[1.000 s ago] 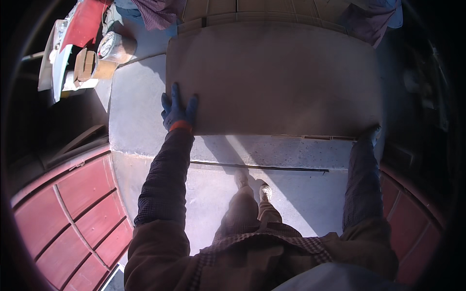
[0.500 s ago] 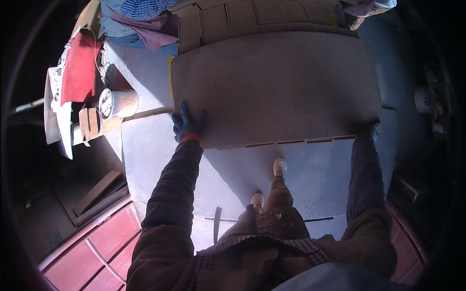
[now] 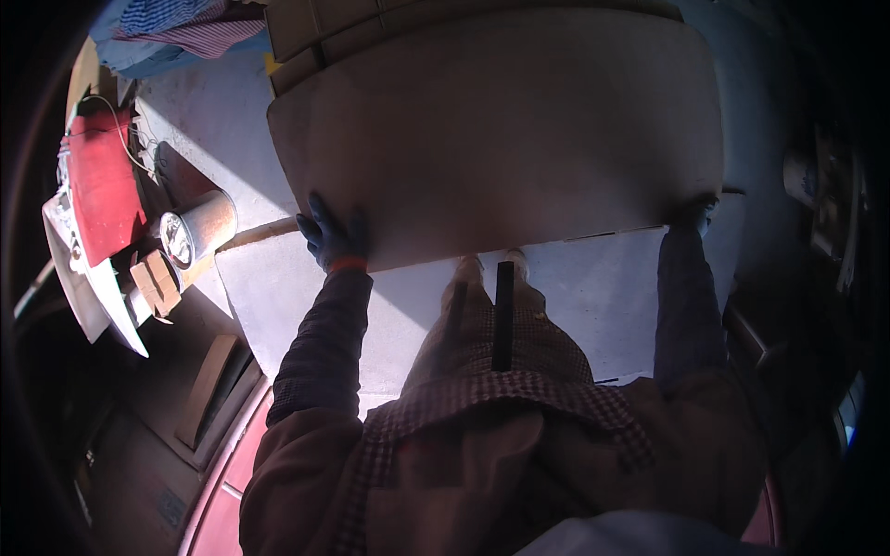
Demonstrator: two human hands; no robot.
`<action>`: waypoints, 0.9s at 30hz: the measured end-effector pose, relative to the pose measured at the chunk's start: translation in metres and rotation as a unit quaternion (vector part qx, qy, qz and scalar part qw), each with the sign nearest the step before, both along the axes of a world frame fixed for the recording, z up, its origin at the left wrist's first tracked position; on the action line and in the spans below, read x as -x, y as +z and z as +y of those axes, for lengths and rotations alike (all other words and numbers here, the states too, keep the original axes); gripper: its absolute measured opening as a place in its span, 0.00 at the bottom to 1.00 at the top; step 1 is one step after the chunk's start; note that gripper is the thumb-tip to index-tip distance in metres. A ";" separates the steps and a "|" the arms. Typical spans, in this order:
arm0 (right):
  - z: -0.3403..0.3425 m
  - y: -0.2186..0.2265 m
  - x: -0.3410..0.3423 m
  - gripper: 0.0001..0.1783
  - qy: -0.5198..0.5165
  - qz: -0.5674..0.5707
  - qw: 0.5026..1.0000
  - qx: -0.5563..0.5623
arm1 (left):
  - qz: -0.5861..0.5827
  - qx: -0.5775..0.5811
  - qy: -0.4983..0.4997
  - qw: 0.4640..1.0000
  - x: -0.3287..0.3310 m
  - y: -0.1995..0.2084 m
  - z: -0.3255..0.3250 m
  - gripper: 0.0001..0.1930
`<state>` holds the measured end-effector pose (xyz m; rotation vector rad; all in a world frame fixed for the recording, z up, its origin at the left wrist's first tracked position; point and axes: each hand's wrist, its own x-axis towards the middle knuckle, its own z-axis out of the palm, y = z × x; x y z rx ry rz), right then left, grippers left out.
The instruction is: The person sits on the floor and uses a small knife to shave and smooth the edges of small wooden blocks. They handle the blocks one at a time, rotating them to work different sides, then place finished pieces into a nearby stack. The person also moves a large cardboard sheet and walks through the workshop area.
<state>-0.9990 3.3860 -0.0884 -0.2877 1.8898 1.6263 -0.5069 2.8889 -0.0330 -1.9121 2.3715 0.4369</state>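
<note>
A large flat brown board (image 3: 501, 130) with a bowed far edge spreads out in front of me. At its near left corner is my left hand (image 3: 332, 243), in a blue glove with an orange cuff. Its thumb lies on top and its spread fingers reach over the side edge, holding the corner. My right hand (image 3: 700, 215), dark and partly shadowed, is closed at the near right corner. The undersides of both hands are hidden. Beyond the board, rectangular brown panels (image 3: 348, 37) show in rows. My shoes (image 3: 471, 269) are partly covered by the near edge.
A paint-stained bucket (image 3: 209, 227) stands on the left beside a small cardboard box (image 3: 156, 283) and a red sheet (image 3: 104, 185). Blue and checked cloth (image 3: 176, 32) lies far left. Wooden planks (image 3: 206, 389) rest lower left. Pale sheeting (image 3: 584, 296) covers the floor.
The board looks nearer to me and larger, and its near edge now covers part of my shoes. The panel edges beneath its near side are hidden now. Both hands keep their corners.
</note>
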 end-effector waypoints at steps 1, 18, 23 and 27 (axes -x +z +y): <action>-0.014 -0.001 0.014 0.34 0.064 -0.027 0.997 -0.040 | 0.001 0.019 -0.001 1.000 0.014 0.000 -0.018 0.48; -0.273 0.053 0.183 0.43 -0.485 0.459 0.290 0.685 | 0.013 -0.023 0.055 0.998 0.197 0.021 -0.194 0.47; -0.302 0.070 0.147 0.44 -0.436 0.422 0.527 0.595 | 0.022 -0.051 0.015 0.998 0.190 -0.011 -0.247 0.47; -0.362 0.044 0.056 0.41 -0.041 0.279 0.704 0.652 | -0.011 -0.070 -0.086 0.994 0.172 -0.036 -0.291 0.47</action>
